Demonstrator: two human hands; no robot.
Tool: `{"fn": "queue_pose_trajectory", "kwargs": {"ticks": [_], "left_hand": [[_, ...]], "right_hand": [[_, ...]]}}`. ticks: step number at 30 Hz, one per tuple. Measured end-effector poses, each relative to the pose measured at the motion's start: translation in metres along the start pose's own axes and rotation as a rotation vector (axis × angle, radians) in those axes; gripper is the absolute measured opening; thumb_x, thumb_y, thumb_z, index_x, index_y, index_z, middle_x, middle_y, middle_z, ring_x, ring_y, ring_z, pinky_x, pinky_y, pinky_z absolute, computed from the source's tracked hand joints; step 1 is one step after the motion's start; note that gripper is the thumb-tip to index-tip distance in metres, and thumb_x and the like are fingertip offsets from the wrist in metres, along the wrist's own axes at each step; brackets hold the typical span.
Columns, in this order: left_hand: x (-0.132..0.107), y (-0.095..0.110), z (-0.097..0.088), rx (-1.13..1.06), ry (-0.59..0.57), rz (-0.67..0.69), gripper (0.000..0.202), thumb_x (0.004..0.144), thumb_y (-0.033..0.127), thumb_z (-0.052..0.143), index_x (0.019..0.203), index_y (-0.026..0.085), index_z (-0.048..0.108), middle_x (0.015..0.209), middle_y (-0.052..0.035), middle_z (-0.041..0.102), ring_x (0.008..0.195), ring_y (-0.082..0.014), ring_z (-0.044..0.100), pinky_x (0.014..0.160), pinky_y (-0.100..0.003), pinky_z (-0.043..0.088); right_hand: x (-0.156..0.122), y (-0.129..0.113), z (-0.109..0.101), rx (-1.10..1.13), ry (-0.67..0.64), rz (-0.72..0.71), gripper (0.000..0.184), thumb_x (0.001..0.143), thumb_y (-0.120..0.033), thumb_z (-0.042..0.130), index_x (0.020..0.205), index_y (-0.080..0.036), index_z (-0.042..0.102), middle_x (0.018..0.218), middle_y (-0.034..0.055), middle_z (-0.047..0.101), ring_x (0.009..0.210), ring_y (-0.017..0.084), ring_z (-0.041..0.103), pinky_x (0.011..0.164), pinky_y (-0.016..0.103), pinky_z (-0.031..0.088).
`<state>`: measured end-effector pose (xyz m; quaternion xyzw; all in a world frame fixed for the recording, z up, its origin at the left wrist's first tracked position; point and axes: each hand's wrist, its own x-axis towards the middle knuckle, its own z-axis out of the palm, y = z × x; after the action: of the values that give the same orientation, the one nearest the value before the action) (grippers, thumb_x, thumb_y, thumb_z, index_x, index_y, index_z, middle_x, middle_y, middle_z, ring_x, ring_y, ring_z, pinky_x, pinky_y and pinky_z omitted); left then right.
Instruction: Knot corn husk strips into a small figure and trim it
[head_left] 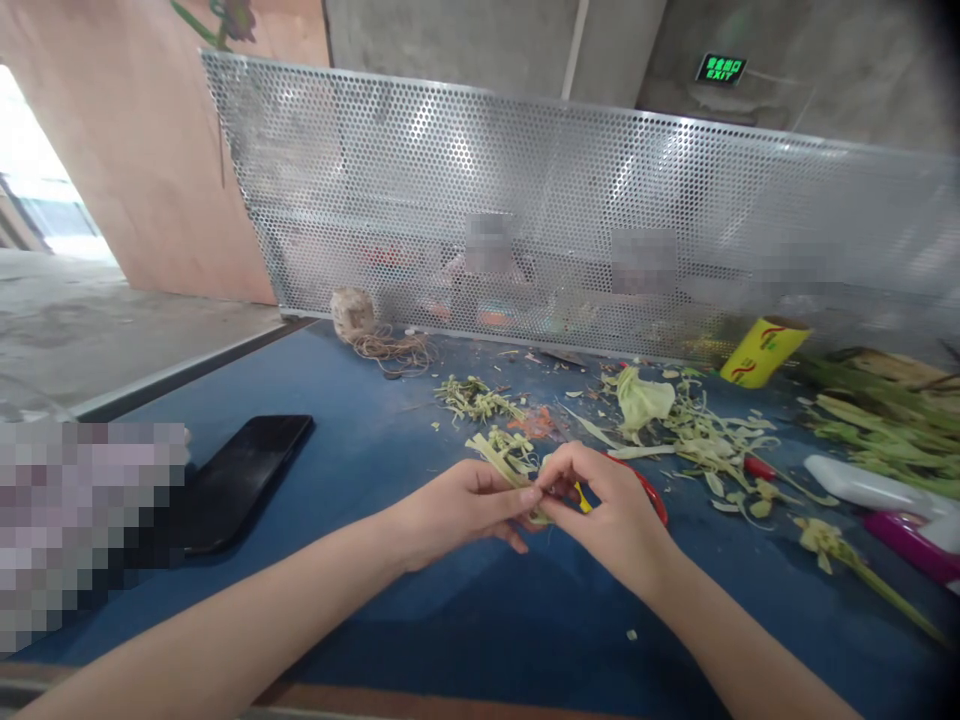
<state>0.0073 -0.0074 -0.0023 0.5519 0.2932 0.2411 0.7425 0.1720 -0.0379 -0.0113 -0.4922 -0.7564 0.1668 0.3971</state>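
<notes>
My left hand and my right hand meet over the blue table, fingertips pinched together. Between them they hold a bundle of pale green leaf strips that sticks out up and to the left. A small yellow piece shows at my right fingers. Red-handled scissors lie just behind my right hand, partly hidden by it.
A black phone lies at the left. Leaf scraps and a green leaf litter the middle. A twine ball, yellow cup, green stalks and white bottle stand before a perforated metal screen; people sit behind it.
</notes>
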Motion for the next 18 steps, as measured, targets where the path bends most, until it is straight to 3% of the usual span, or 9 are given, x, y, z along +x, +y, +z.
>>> {"fn": "queue_pose_trajectory", "kwargs": {"ticks": [4, 8, 11, 14, 16, 18], "left_hand": [[0.0, -0.003, -0.001, -0.106, -0.034, -0.018, 0.022, 0.067, 0.03, 0.068, 0.071, 0.008, 0.069, 0.067, -0.005, 0.064, 0.065, -0.0112, 0.057, 0.065, -0.024, 0.048], [-0.002, -0.001, 0.0, -0.121, -0.05, -0.05, 0.023, 0.066, 0.029, 0.069, 0.074, 0.008, 0.069, 0.068, -0.0059, 0.065, 0.066, -0.0121, 0.059, 0.066, -0.025, 0.048], [-0.004, 0.0, 0.003, -0.058, -0.035, -0.064, 0.021, 0.066, 0.029, 0.069, 0.069, 0.009, 0.067, 0.065, -0.0038, 0.064, 0.06, -0.0109, 0.058, 0.065, -0.026, 0.048], [-0.004, -0.004, 0.006, 0.028, -0.023, -0.054, 0.018, 0.069, 0.027, 0.064, 0.063, 0.01, 0.064, 0.064, -0.0028, 0.064, 0.056, -0.0103, 0.058, 0.063, -0.026, 0.048], [-0.002, -0.009, 0.008, 0.064, -0.014, -0.018, 0.009, 0.069, 0.018, 0.061, 0.067, 0.01, 0.064, 0.064, -0.0024, 0.064, 0.059, -0.0119, 0.059, 0.061, -0.026, 0.049], [0.0, -0.012, 0.009, 0.09, 0.001, 0.014, 0.007, 0.065, 0.01, 0.058, 0.069, 0.01, 0.064, 0.064, -0.0019, 0.063, 0.061, -0.0134, 0.06, 0.059, -0.027, 0.05]], "right_hand": [[0.001, -0.001, -0.003, 0.136, -0.054, 0.063, 0.015, 0.07, -0.02, 0.061, 0.071, -0.021, 0.047, 0.07, -0.001, 0.053, 0.058, 0.011, 0.047, 0.054, 0.023, 0.041], [0.003, -0.001, -0.009, 0.248, -0.095, 0.034, 0.019, 0.067, -0.021, 0.065, 0.073, -0.02, 0.047, 0.071, -0.0016, 0.052, 0.058, 0.009, 0.047, 0.053, 0.022, 0.042], [0.005, -0.003, -0.011, 0.165, -0.108, -0.023, 0.017, 0.071, -0.022, 0.062, 0.086, -0.02, 0.054, 0.07, -0.0006, 0.053, 0.06, 0.011, 0.049, 0.054, 0.023, 0.042], [0.007, -0.006, -0.007, 0.013, -0.088, -0.139, 0.031, 0.074, -0.024, 0.06, 0.104, -0.024, 0.055, 0.081, 0.0026, 0.056, 0.075, 0.016, 0.052, 0.068, 0.029, 0.044], [0.008, -0.009, -0.003, -0.083, -0.069, -0.232, 0.032, 0.073, -0.026, 0.062, 0.105, -0.026, 0.057, 0.092, 0.0048, 0.056, 0.089, 0.019, 0.051, 0.08, 0.034, 0.04], [0.008, -0.011, 0.0, -0.146, -0.045, -0.295, 0.023, 0.074, -0.026, 0.062, 0.097, -0.026, 0.061, 0.095, 0.0043, 0.057, 0.093, 0.02, 0.051, 0.083, 0.036, 0.037]]}}
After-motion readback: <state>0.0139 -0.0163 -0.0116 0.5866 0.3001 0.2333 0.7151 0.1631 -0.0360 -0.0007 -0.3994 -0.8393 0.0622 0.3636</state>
